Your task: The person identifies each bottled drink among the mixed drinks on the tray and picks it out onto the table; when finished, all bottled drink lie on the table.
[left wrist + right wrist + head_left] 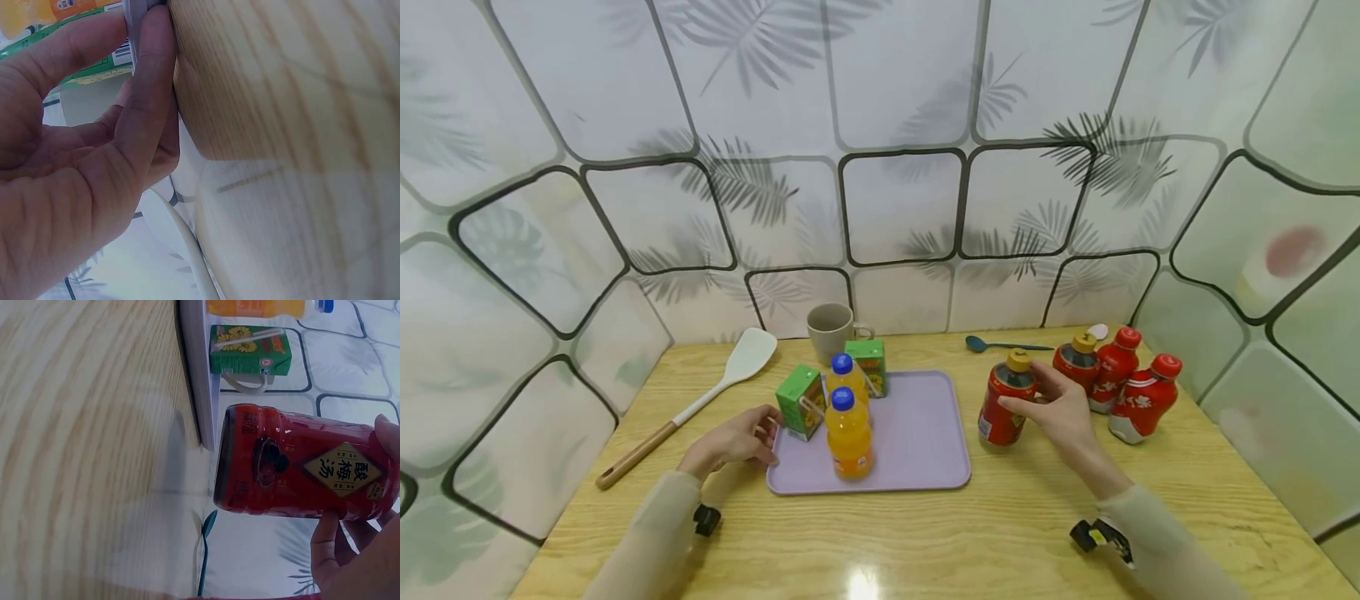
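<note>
My right hand (1060, 408) grips a dark red drink bottle (1006, 404) with a yellow cap, just right of the lilac tray (917, 442). In the right wrist view the bottle (300, 462) looks slightly raised off the table, its label facing the camera. At the tray's left edge, my left hand (737, 440) pinches the rim, thumb on one side and fingers on the other in the left wrist view. On the tray stand two orange juice bottles, the front one (848, 442) and one behind (844, 379), and two green drink cartons, left (801, 402) and back (868, 367).
Right of my right hand stand another yellow-capped bottle (1075, 360) and two red bottles (1116, 367) (1142, 400). A grey mug (831, 332) stands behind the tray. A long white spatula (715, 392) lies left; a dark spoon (1000, 344) lies at the back.
</note>
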Demonstrator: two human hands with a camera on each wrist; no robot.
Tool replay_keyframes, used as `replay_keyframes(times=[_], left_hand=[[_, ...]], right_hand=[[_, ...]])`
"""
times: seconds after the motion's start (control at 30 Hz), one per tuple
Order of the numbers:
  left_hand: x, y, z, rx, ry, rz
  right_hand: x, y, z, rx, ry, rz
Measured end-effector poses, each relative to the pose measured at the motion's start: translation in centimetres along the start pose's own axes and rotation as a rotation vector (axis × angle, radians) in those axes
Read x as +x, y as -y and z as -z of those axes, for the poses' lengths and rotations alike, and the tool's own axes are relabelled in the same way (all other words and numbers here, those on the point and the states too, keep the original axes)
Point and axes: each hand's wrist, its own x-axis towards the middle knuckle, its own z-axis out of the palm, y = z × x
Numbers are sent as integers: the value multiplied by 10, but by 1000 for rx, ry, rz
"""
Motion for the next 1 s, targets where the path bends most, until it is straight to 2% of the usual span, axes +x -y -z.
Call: replay_keyframes(times=[0.43, 0.73, 1.0], left_hand=[[0, 0, 0, 13, 2, 3], [3, 0, 1, 16, 11, -3], [2, 2, 1, 23, 6, -9]], right_hand=[[-7, 0, 29, -52, -54, -53], [-14, 0, 50, -181, -89, -43], [-19, -2, 64, -241, -117, -48]])
